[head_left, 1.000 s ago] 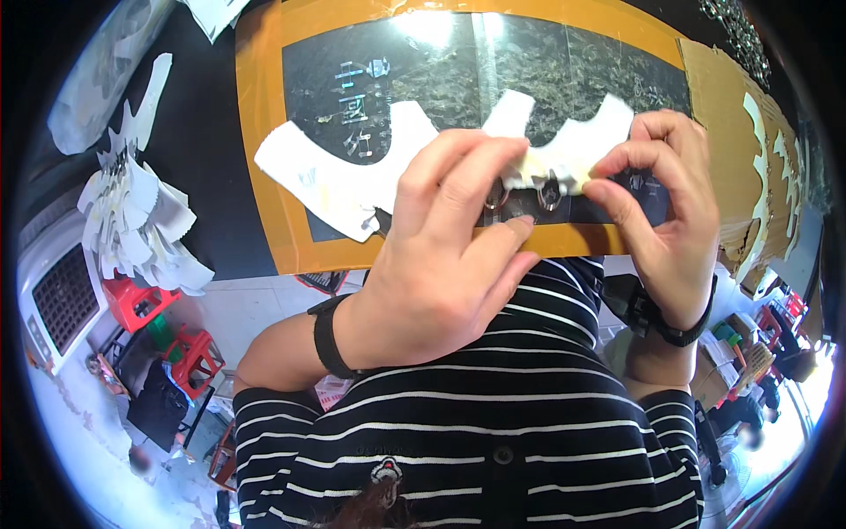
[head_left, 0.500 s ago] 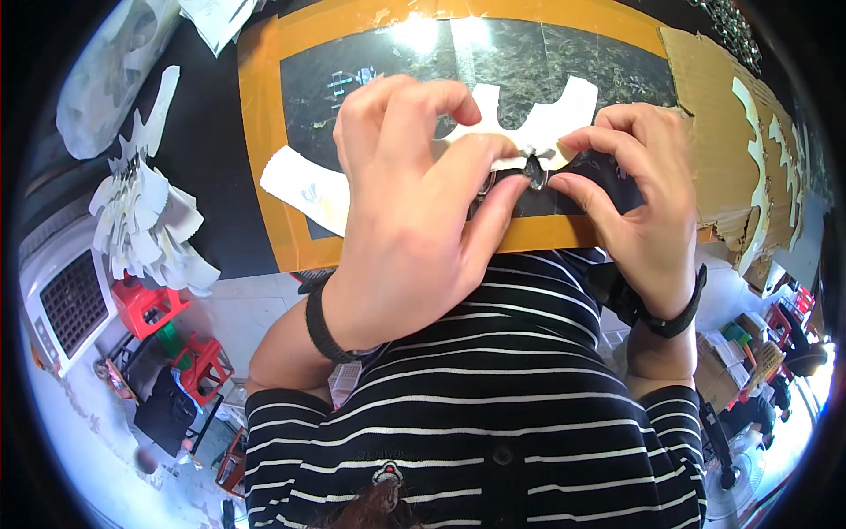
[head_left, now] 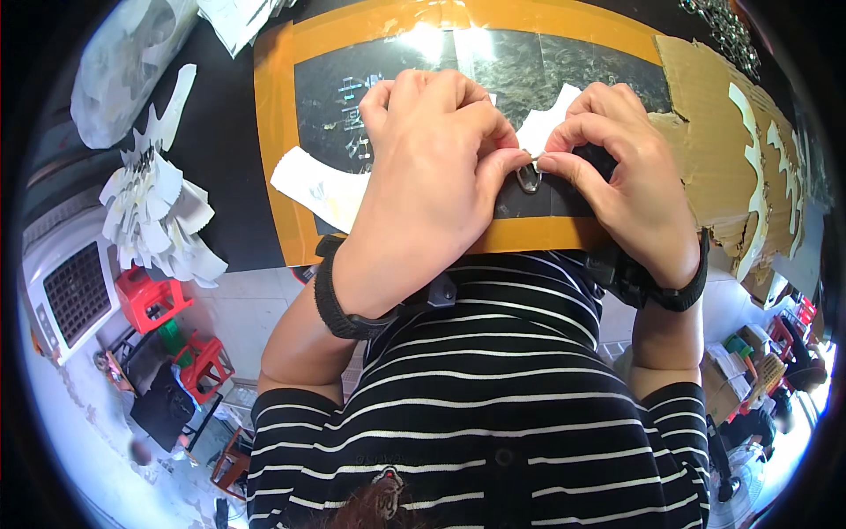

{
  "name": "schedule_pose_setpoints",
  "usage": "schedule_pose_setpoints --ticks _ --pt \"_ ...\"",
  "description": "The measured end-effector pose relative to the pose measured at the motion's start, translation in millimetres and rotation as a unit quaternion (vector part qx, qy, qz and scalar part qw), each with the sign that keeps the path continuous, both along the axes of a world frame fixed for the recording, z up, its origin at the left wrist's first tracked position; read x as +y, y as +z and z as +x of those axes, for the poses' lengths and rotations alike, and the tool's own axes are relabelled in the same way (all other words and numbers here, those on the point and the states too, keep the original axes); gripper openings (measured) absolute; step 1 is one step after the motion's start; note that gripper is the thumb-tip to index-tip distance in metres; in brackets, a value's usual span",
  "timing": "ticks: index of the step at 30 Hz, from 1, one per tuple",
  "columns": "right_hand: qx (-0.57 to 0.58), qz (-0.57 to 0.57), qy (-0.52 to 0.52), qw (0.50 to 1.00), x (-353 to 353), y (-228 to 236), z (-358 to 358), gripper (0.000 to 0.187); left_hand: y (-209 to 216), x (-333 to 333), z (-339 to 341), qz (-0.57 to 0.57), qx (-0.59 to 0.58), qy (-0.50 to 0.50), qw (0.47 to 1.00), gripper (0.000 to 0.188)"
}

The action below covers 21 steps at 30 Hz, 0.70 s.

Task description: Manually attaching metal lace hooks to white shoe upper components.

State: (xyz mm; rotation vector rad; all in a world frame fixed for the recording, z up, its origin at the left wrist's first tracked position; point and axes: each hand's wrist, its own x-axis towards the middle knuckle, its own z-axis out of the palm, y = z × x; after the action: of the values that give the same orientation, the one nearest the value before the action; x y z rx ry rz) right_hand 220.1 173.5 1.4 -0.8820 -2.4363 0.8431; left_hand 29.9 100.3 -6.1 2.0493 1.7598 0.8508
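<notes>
A white cut-out piece (head_left: 317, 188), thin and curved like a leather or fabric part, lies across a dark taped board (head_left: 564, 204). Its middle is hidden under my left hand (head_left: 432, 163), and a prong stands out between the hands. My left hand pinches the piece's near edge with thumb and forefinger. Close beside those fingertips, my right hand (head_left: 630, 172) pinches the same edge, thumb below and fingers above. A small shiny metal ring (head_left: 529, 180) hangs at the edge between the two thumbs. How the edge wraps the ring is hidden by the fingers.
At the left a bunch of white cut pieces (head_left: 159, 212) hangs over the table edge, near a clear plastic bag (head_left: 128, 84). Cardboard (head_left: 705, 132) on the right carries more white pieces (head_left: 752, 167). Metal rings or chain (head_left: 724, 33) lie at the far right.
My hands have come closer together at the metal ring. The gap in the white edge has closed under my fingers, and the right side of the piece has shifted slightly left.
</notes>
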Motion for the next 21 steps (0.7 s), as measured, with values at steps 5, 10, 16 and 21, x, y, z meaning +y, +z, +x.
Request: schedule_pose_setpoints --ticks 5,10,16,21 --pt "0.013 0.007 -0.002 1.000 -2 -2 -1 0.013 1 1 -3 -0.002 -0.012 -0.014 1.000 0.012" --pt "0.017 0.012 -0.023 1.000 -6 -4 -4 0.012 -2 2 -7 0.012 -0.048 -0.018 0.999 0.012" --pt "0.011 0.021 -0.050 0.998 -8 -4 -8 0.012 -5 3 -6 0.021 -0.039 -0.016 0.999 0.013" --pt "-0.023 0.022 -0.103 0.994 -12 -2 -12 0.011 -6 5 0 0.013 -0.033 0.007 0.999 0.014"
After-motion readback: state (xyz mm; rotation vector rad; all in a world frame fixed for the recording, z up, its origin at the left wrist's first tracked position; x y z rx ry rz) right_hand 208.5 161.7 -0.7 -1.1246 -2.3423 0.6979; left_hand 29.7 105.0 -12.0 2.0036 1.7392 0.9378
